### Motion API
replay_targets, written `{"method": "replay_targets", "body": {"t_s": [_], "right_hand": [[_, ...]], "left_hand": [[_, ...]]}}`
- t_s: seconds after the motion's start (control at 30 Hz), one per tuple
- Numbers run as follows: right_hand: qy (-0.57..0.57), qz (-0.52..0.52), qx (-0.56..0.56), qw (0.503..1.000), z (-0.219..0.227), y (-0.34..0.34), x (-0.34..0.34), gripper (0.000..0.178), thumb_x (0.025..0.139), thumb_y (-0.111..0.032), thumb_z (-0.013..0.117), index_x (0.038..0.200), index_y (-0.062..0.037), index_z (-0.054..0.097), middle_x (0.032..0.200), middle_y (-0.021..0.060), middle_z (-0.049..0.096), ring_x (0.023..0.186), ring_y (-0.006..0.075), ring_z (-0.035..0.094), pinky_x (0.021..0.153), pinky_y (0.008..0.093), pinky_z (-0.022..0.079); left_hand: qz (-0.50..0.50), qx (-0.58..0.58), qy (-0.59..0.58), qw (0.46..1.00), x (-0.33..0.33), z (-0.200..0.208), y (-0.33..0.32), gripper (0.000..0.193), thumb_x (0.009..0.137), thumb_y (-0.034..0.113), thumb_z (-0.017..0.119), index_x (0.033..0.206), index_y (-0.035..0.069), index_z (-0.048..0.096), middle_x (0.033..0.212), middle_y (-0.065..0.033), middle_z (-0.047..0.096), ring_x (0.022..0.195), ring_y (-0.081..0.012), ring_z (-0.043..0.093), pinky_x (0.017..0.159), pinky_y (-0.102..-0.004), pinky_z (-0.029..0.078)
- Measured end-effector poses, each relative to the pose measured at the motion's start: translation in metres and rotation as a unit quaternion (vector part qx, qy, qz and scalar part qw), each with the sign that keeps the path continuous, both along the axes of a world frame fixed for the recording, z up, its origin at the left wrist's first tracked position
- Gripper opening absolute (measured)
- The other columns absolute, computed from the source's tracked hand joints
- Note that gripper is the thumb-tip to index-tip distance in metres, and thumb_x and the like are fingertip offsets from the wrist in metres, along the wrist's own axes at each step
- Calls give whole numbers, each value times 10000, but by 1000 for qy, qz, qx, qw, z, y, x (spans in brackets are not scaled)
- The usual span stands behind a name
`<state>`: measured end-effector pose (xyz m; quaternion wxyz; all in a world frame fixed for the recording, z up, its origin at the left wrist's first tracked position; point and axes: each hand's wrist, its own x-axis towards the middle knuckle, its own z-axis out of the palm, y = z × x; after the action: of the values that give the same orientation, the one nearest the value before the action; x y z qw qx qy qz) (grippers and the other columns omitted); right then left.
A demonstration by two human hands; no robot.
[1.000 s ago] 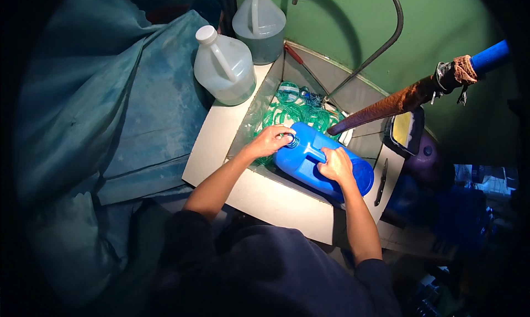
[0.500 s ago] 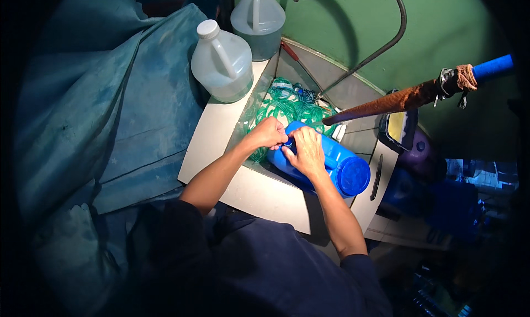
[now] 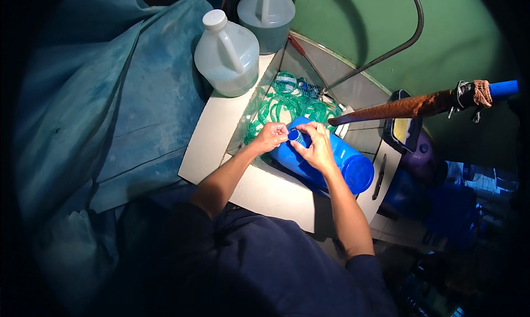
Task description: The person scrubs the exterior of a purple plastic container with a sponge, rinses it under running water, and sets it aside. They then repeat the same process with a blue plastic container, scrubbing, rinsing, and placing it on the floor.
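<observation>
A small blue ridged bottle cap (image 3: 297,135) is pinched between the thumb and fingers of my right hand (image 3: 317,147), its round face turned toward my left. My left hand (image 3: 270,138) is closed with its fingertips at the cap's near edge; whether they grip anything thin there is too small to tell. Under both hands a large blue plastic jug (image 3: 343,151) lies tilted over the tiled basin, its round end (image 3: 359,173) toward the lower right. Coils of green plastic strapping (image 3: 282,104) fill the basin behind it.
Two translucent jugs, a nearer one (image 3: 226,57) and a farther one (image 3: 266,13), stand on the basin's left ledge. A rusty pole (image 3: 403,107) slants in from the right. A blue-green sheet (image 3: 138,107) hangs at left. A black-handled item (image 3: 379,177) rests on the right ledge.
My fingers have shifted on the cap, so its round face now shows between my hands. The view has moved slightly; the blue jug stays under my hands.
</observation>
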<state>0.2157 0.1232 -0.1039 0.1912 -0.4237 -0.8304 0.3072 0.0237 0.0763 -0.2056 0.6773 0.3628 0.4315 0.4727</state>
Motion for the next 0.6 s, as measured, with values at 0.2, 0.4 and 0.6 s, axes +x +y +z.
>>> {"method": "replay_targets", "body": {"t_s": [0.2, 0.4, 0.6], "right_hand": [[-11, 73, -76, 994, -5, 19, 5, 447, 727, -271, 783, 1139, -122, 693, 1105, 102, 649, 1182, 272, 510, 1030, 427, 320], [-11, 101, -62, 993, -9, 23, 3, 462, 701, -260, 765, 1127, -101, 682, 1155, 107, 633, 1204, 282, 507, 1049, 448, 302], [8, 128, -22, 992, -4, 24, 0, 437, 661, -220, 822, 1052, -88, 678, 1075, 100, 639, 1160, 305, 550, 1029, 448, 345]], "left_hand": [[108, 197, 288, 931, 18, 5, -15, 145, 802, 31, 680, 769, 25, 538, 650, -31, 482, 548, -122, 396, 510, -302, 351], [153, 257, 332, 895, 21, 18, -19, 93, 812, 11, 679, 821, -7, 589, 667, -52, 509, 569, -104, 483, 523, -301, 398], [82, 77, 66, 991, 11, 11, -30, 127, 924, 109, 718, 965, -10, 699, 740, 13, 598, 634, -38, 521, 555, -210, 432]]}}
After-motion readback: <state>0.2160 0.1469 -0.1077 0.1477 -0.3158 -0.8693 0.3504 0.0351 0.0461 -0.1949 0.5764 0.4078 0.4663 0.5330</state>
